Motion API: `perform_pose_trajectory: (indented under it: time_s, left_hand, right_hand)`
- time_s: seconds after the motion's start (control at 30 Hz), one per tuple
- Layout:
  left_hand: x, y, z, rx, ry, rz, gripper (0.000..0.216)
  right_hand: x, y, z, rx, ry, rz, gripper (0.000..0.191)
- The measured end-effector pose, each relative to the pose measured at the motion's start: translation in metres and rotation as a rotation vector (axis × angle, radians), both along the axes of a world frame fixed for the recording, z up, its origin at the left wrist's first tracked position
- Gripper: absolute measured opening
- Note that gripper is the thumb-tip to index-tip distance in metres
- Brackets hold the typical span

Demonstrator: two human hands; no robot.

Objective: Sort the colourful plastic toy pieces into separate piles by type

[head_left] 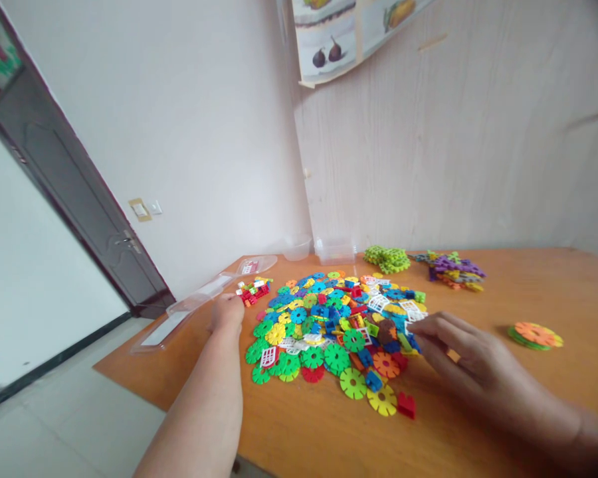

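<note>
A wide heap of colourful plastic pieces [299, 315] spreads over the middle of the wooden table: slotted discs, small bricks and white lattice windows. My left hand [228, 312] rests at the heap's far left, beside a small cluster of red, white and yellow bricks [253, 292]. Its fingers are turned away and hidden. At the heap's right edge, my right hand [458, 352] reaches in with fingers bent and tips close together, next to a white lattice piece [412, 311] and blue bricks. Whatever lies between those fingertips is too small to make out.
Stacked orange and green discs [535, 334] lie at the right. Green interlocking pieces [386, 259] and a purple-yellow pile [456, 271] sit at the back. Clear plastic containers [335, 251] stand against the wall; transparent lids [164, 330] line the left edge of the table [299, 425].
</note>
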State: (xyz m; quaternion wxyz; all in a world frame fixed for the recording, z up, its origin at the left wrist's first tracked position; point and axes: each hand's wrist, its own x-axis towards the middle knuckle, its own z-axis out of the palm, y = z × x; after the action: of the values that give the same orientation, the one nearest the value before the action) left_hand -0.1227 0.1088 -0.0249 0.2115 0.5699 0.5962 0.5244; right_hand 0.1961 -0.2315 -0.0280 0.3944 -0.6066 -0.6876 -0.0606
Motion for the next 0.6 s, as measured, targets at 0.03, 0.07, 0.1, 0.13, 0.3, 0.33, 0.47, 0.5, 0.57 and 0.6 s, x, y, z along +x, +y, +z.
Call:
perform_pose_trajectory:
  time_s: [0.03,0.07,0.1,0.13,0.3,0.33,0.47,0.5,0.57,0.6]
  left_hand:
    - [0.003,-0.001,0.002,0.004,0.013,0.003,0.008]
    - [0.006,-0.003,0.005,0.011,0.027,0.002,0.008]
    - [0.011,-0.004,0.008,0.021,0.039,-0.004,0.009]
    - [0.016,-0.006,0.011,0.034,0.046,-0.015,0.011]
    - [0.049,-0.034,0.028,0.189,0.162,-0.223,0.025]
    - [0.056,-0.043,0.03,0.236,0.191,-0.298,0.026]
    - [0.079,-0.083,0.036,0.404,0.296,-0.553,0.024]
    - [0.083,-0.091,0.037,0.454,0.327,-0.614,0.022]
    - [0.089,-0.105,0.038,0.554,0.381,-0.72,0.017]
    - [0.092,-0.111,0.038,0.595,0.4,-0.762,0.016]
  right_hand:
    - [0.0,0.0,0.001,-0.009,0.001,-0.009,0.019]
    - [0.001,0.0,0.003,-0.025,0.002,-0.018,0.018]
    - [0.001,0.0,0.005,-0.052,0.001,-0.025,0.018]
    - [0.001,0.0,0.006,-0.088,-0.003,-0.029,0.018]
    - [-0.006,0.001,0.013,-0.247,-0.083,0.009,0.018]
    - [-0.009,0.001,0.013,-0.259,-0.104,0.018,0.02]
    - [-0.016,0.005,0.011,-0.288,-0.173,0.024,0.023]
    - [-0.016,0.005,0.011,-0.297,-0.185,0.019,0.021]
    - [-0.017,0.006,0.01,-0.305,-0.195,-0.004,0.014]
    - [-0.016,0.006,0.01,-0.3,-0.188,-0.022,0.011]
